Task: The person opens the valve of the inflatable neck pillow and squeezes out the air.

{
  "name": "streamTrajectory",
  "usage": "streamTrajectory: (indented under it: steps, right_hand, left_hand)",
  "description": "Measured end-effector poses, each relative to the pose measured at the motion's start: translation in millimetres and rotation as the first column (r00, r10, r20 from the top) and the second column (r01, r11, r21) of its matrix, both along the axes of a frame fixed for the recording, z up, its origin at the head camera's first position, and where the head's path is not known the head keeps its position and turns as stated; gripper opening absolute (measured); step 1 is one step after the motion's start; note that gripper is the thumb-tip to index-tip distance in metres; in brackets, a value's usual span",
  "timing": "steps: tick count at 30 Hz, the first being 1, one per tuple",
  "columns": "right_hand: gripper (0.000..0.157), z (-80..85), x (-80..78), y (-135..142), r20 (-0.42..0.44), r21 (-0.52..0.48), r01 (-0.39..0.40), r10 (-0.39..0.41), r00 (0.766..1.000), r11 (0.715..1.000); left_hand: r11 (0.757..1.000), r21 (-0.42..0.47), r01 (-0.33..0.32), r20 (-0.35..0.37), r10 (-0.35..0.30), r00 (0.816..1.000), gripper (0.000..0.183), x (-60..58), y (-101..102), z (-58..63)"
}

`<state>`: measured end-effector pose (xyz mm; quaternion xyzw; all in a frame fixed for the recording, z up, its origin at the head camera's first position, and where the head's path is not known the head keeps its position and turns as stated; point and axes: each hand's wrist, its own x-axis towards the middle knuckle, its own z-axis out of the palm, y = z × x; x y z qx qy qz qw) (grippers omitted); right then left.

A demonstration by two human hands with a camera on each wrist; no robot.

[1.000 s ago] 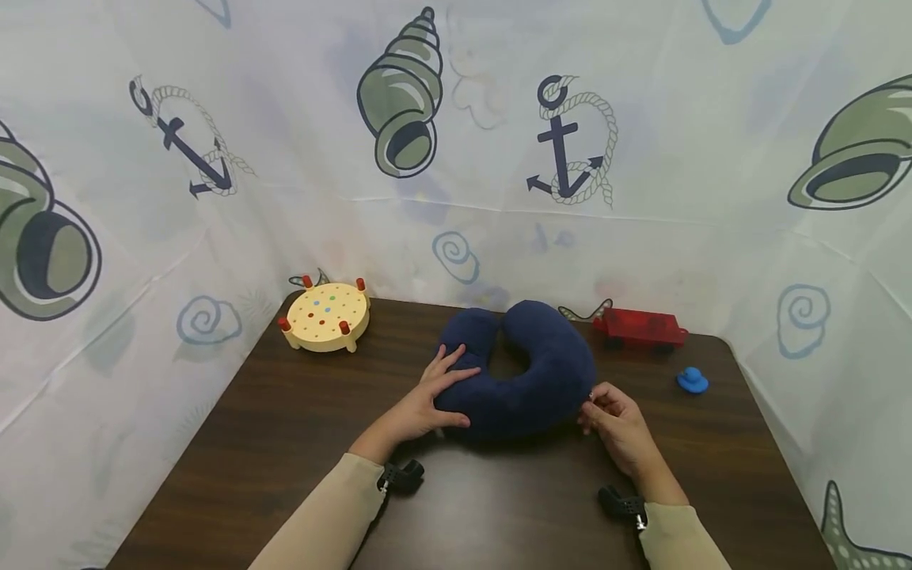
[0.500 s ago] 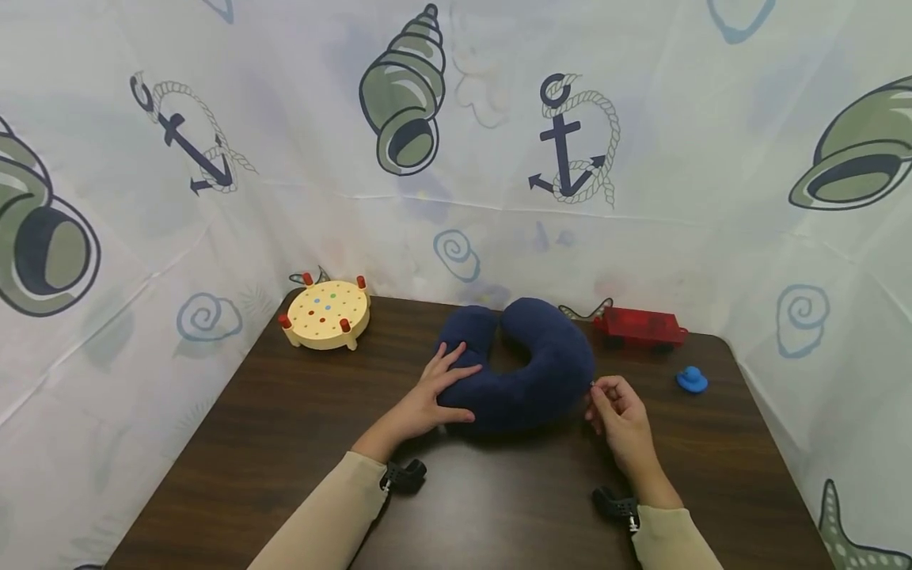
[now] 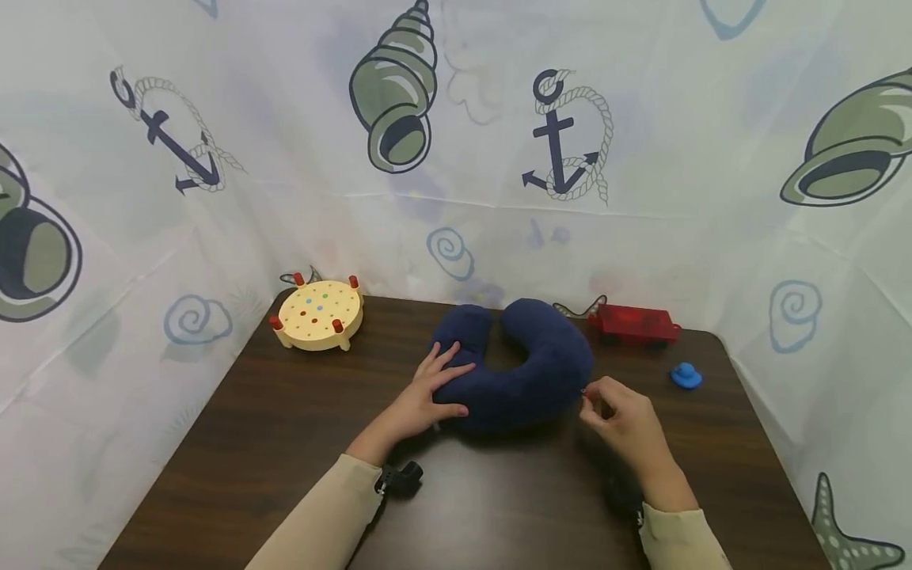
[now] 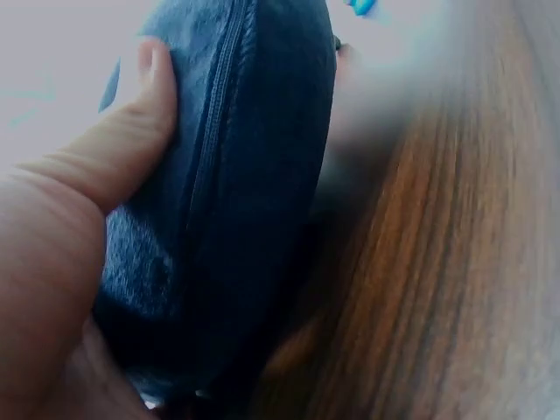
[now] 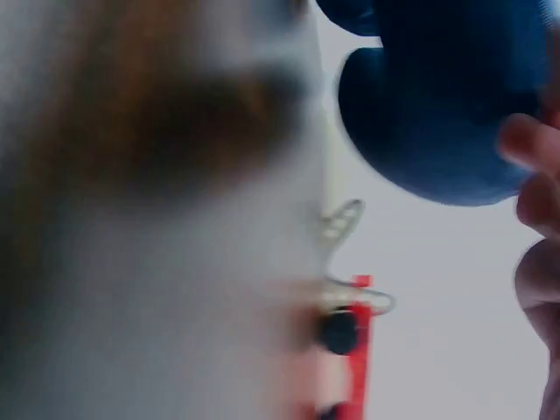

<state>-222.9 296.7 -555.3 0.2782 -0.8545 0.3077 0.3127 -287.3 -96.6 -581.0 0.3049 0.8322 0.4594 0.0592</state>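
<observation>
A navy blue U-shaped neck pillow [image 3: 514, 396] lies on the dark wood table, its opening toward the back wall. My left hand [image 3: 420, 402] grips its left side, fingers spread over the top and thumb along the front. In the left wrist view, a zipper [image 4: 214, 114] runs along the pillow's side near the thumb. At the pillow's right edge my right hand [image 3: 627, 423] pinches a tiny shiny zipper pull [image 3: 583, 391] between thumb and forefinger. The right wrist view is partly blurred; it shows fingertips [image 5: 534, 144] against the pillow.
At the back left stands a round yellow pegboard toy [image 3: 321, 315] with red-tipped pegs. A red toy wagon [image 3: 634, 326] sits at the back right, with a small blue hat-shaped piece [image 3: 686, 376] in front of it. A printed cloth wall [image 3: 484, 182] closes off the back and sides.
My right hand first shifted slightly back along the pillow's right edge, then turned, its wrist now rolled over. The left hand keeps its place on the pillow. The view has shifted slightly.
</observation>
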Motion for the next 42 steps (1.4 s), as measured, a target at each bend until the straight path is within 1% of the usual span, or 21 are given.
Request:
streamTrajectory:
  steps: [1, 3, 6, 8, 11, 13, 15, 19, 20, 22, 25, 26, 29, 31, 33, 35, 37, 39, 42]
  right_hand:
    - [0.006, 5.3, 0.6, -2, -0.004, 0.045, -0.018, 0.018, 1.000, 0.999]
    - [0.013, 14.6, 1.0, -8, 0.011, 0.114, -0.045, 0.044, 0.999, 0.993]
    - [0.021, 20.4, 2.4, -22, 0.028, 0.178, -0.075, 0.072, 0.997, 0.981]
    - [0.022, 18.4, 4.3, -33, 0.022, 0.205, -0.078, 0.075, 0.997, 0.976]
    - [0.020, 9.6, 8.4, -50, 0.012, 0.238, -0.037, 0.035, 0.999, 0.970]
    - [0.021, 4.0, 11.3, -60, -0.006, 0.243, 0.011, -0.010, 1.000, 0.970]
    - [0.023, 1.9, 15.4, -70, -0.018, 0.241, 0.064, -0.061, 0.998, 0.968]
    - [0.027, 9.2, 26.8, -87, -0.017, 0.227, 0.153, -0.153, 0.988, 0.962]
    - [0.028, 11.2, 29.5, -90, -0.009, 0.233, 0.168, -0.171, 0.985, 0.958]
    - [0.029, 14.4, 33.8, -96, 0.005, 0.253, 0.181, -0.188, 0.982, 0.950]
    - [0.032, 14.0, 37.6, -104, 0.025, 0.300, 0.172, -0.188, 0.982, 0.938]
    - [0.032, 12.8, 38.4, -107, 0.033, 0.316, 0.169, -0.189, 0.981, 0.934]
    - [0.032, 9.5, 40.5, -118, 0.085, 0.329, 0.171, -0.210, 0.974, 0.929]
    - [0.030, 9.3, 42.1, -128, 0.126, 0.318, 0.184, -0.234, 0.964, 0.930]
    - [0.028, 11.1, 43.7, -140, 0.170, 0.293, 0.193, -0.249, 0.953, 0.936]
    - [0.027, 12.6, 44.5, -152, 0.206, 0.271, 0.194, -0.254, 0.945, 0.943]
    - [0.027, 13.6, 45.0, -163, 0.224, 0.258, 0.196, -0.257, 0.940, 0.946]
    - [0.027, 13.6, 44.9, -173, 0.232, 0.257, 0.205, -0.266, 0.936, 0.945]
    - [0.027, 13.5, 44.6, -186, 0.241, 0.252, 0.227, -0.289, 0.927, 0.941]
  left_hand:
    - [1.000, 0.002, -0.012, -0.004, 0.012, 1.000, 0.076, -0.1, 0, 0.7]
    - [0.999, 0.007, -0.044, -0.009, 0.044, 0.999, 0.075, 0.2, 1, 0.4]
    - [0.996, 0.002, -0.092, -0.008, 0.092, 0.996, 0.077, 2.6, 2, -2.2]
    - [0.994, -0.001, -0.111, 0.001, 0.111, 0.994, 0.078, 4.5, 3, -4.5]
    - [0.993, -0.006, -0.119, 0.009, 0.119, 0.993, 0.082, 5.9, 6, -5.7]
    - [0.994, -0.004, -0.112, 0.019, 0.112, 0.994, 0.084, 5.2, 8, -5.0]
    - [0.996, -0.005, -0.089, 0.036, 0.089, 0.995, 0.084, 3.6, 8, -3.9]
    - [0.998, 0.040, -0.047, 0.108, 0.042, 0.993, 0.075, 0.3, 2, -1.7]
    - [0.997, 0.054, -0.046, 0.124, 0.039, 0.992, 0.073, -0.2, 1, -1.4]
    - [0.996, 0.072, -0.056, 0.141, 0.046, 0.989, 0.069, -0.6, 0, -1.0]
    - [0.996, 0.062, -0.067, 0.117, 0.059, 0.991, 0.067, -0.3, 2, -1.0]
    - [0.997, 0.045, -0.070, 0.107, 0.065, 0.992, 0.068, 0.0, 3, -1.6]
    - [0.997, 0.038, -0.073, 0.076, 0.070, 0.995, 0.067, 1.5, 5, -2.2]
    - [0.994, 0.059, -0.092, 0.069, 0.088, 0.994, 0.069, 2.7, 7, -1.7]
    - [0.987, 0.091, -0.132, 0.075, 0.125, 0.989, 0.071, 3.1, 7, -1.4]
    - [0.976, 0.133, -0.174, 0.085, 0.163, 0.983, 0.069, 3.6, 8, 0.1]
    - [0.966, 0.159, -0.205, 0.098, 0.191, 0.977, 0.060, 4.0, 9, 2.0]
    - [0.959, 0.176, -0.221, 0.106, 0.205, 0.973, 0.049, 4.1, 10, 3.6]
    - [0.948, 0.183, -0.261, 0.115, 0.243, 0.963, 0.037, 5.1, 13, 5.9]
